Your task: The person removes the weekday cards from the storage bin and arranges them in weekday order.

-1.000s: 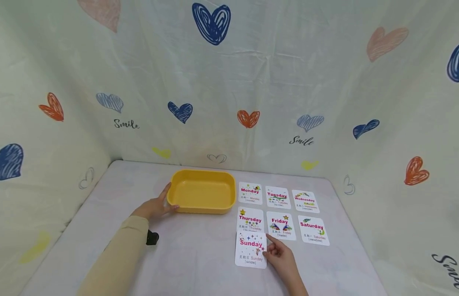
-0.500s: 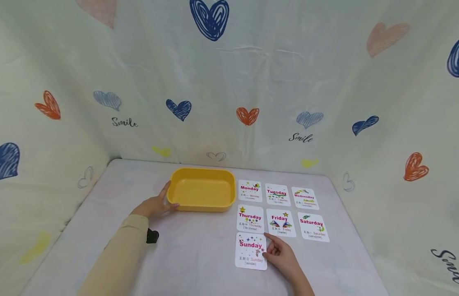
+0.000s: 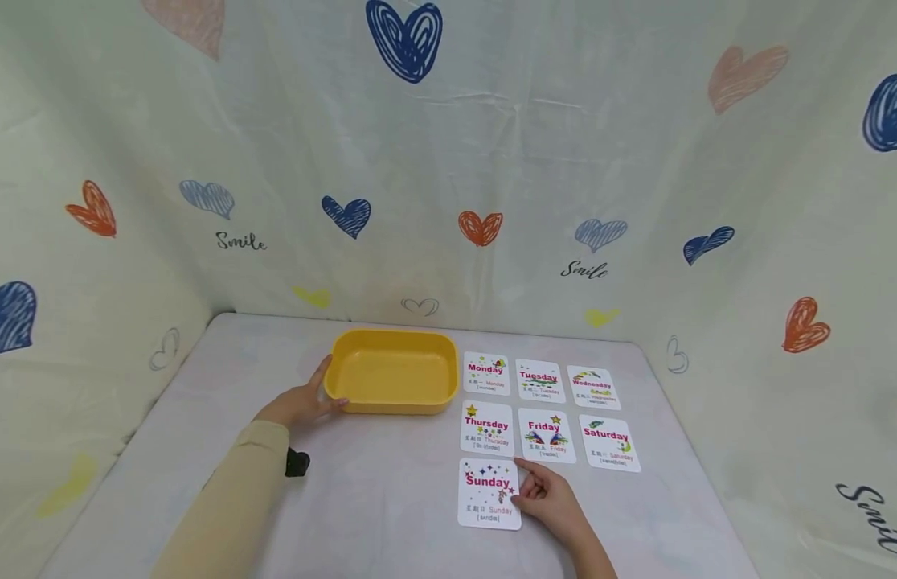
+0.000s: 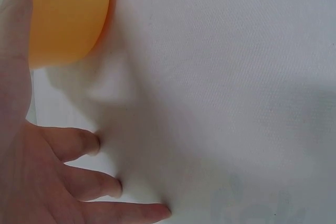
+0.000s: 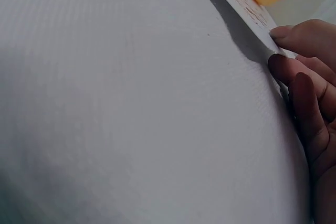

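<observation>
A white Sunday card (image 3: 485, 486) lies at the front of the cards, just below the Thursday card (image 3: 488, 428). My right hand (image 3: 553, 503) pinches the Sunday card's right edge between thumb and fingertips. In the right wrist view that card (image 5: 244, 6) is slightly raised, with a shadow beneath it. A yellow rectangular tray (image 3: 391, 406) stands left of the cards. At its front left corner is my left hand (image 3: 298, 404), thumb by the front wall. In the left wrist view my left hand (image 4: 47, 182) has several straight, spread fingers beside the tray (image 4: 71, 19).
Behind the Sunday card lie the Monday card (image 3: 486, 374), Tuesday card (image 3: 540, 380), Wednesday card (image 3: 593, 389), Friday card (image 3: 546, 435) and Saturday card (image 3: 609, 443). A white curtain (image 3: 521, 161) with printed hearts encloses the table (image 3: 376, 498) at back and sides.
The right hand has drawn the Sunday card slightly toward the front, so it no longer overlaps the Thursday card's lower edge. The left hand and tray stay put; the head view shifts a little.
</observation>
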The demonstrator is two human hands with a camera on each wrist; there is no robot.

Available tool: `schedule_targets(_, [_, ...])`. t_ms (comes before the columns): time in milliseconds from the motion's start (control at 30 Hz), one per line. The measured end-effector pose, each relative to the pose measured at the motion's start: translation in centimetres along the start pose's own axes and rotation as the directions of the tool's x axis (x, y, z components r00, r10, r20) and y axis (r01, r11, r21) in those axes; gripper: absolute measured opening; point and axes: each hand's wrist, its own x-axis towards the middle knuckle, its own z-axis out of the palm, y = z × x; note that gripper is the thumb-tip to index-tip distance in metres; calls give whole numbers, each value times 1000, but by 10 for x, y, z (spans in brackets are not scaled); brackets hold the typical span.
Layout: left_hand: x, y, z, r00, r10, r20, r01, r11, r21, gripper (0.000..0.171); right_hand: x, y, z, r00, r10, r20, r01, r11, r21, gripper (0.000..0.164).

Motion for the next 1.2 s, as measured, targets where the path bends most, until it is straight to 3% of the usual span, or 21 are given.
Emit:
schedule_targets(300, [1,-6,-1,1000,-14,1,14,1000,0,106,0,-7,3,1000,-30,-4,30,999,14,67])
schedule_targets(700, [1,-17,-2,999,-34,-10,34,999,1,106,9,-3,9,999,-48,-16,48,999,9,57])
schedule_targets(1033, [11,-19,5,1000,-12,-6,12,999,-43,111,16,-6,-3,996,-30,88,28,999,24,54])
schedule_targets(1200, [15,-19,2,1000,-9,-12,8,999,-53,111,19,-34,-16,985,-111,134,122,990,-74,42])
